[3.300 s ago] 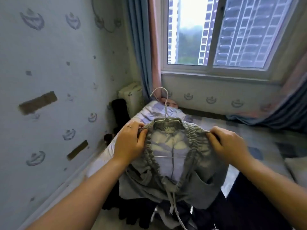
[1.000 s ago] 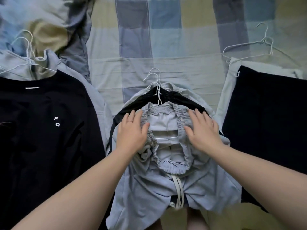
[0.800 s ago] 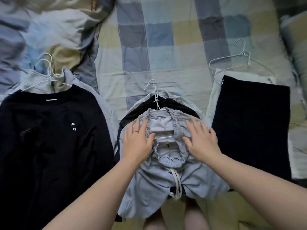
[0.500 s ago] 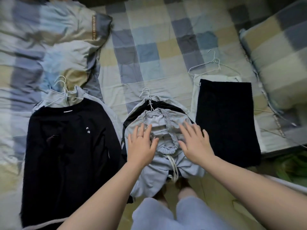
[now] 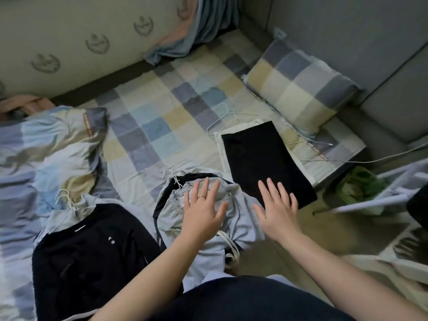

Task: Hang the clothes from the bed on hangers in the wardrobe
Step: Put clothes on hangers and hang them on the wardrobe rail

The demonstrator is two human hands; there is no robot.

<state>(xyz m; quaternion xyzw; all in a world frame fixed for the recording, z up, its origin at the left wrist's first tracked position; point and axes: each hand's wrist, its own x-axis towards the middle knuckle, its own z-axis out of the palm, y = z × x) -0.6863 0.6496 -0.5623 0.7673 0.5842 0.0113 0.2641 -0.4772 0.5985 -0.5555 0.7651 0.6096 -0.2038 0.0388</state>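
left hand [image 5: 203, 210] spread flat on the grey shorts [image 5: 242, 206], right hand [image 5: 276, 210] spread beside; I'd grab the hanger hooks [image 5: 172, 176] together

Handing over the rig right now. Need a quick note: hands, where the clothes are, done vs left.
Left hand: open, fingers spread flat on the grey shorts in the middle pile.
Right hand: open, holding nothing, over that pile's right edge; contact unclear.
Three piles lie on the bed, each with wire hanger hooks showing: black top on the left, grey shorts in the middle, black folded garment on the right.
Done: the clothes appear to be on hangers.
Left: carry every pile to the wardrobe, which is not in view, and hang it.
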